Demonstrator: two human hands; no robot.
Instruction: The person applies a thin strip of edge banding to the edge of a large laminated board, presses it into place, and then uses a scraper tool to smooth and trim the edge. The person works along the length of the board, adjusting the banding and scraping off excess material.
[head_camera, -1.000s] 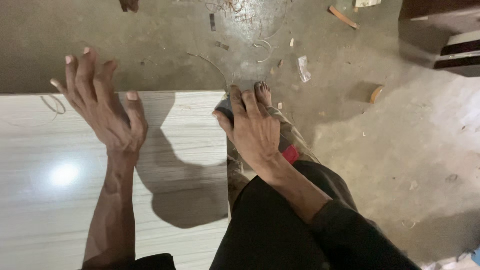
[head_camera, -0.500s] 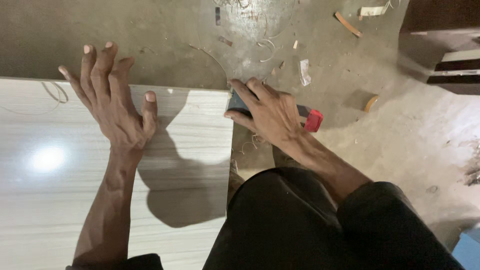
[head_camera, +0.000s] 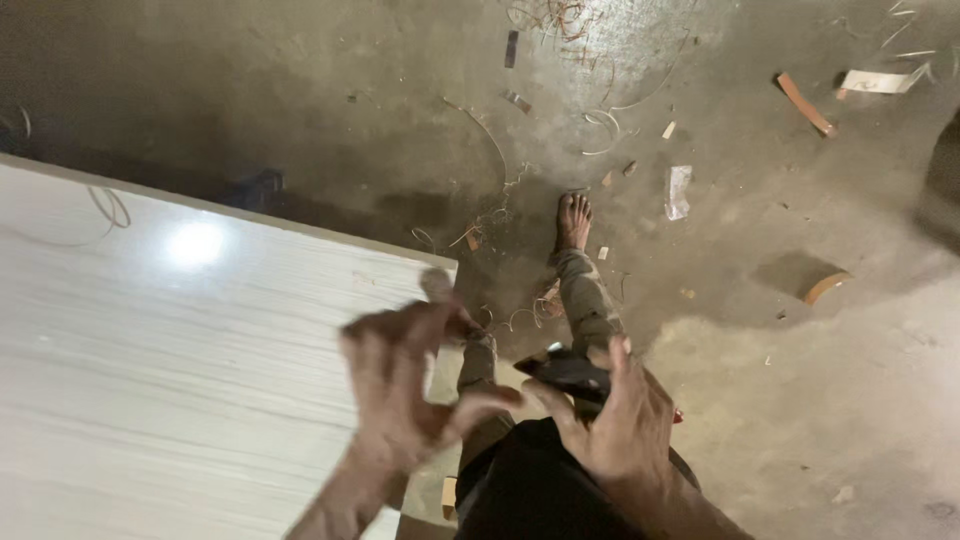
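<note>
The right hand (head_camera: 625, 425) clamps a dark hand tool (head_camera: 568, 372); the blurred left hand (head_camera: 405, 385) hangs with fingers apart over the pale laminate board's (head_camera: 180, 380) edge.

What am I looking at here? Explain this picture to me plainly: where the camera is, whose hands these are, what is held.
The camera sits on a person's head and looks straight down, so there is no machine, only that person's own two hands. The left hand, blurred, is over the edge of a large pale wood-grain laminated board. The right hand grips a small dark hand tool with a bit of red showing at its side; its exact kind is too unclear to tell. Below are the person's dark trousers and one bare foot on a grey concrete floor littered with thin curled edge-strip trimmings and small wood offcuts.
</note>
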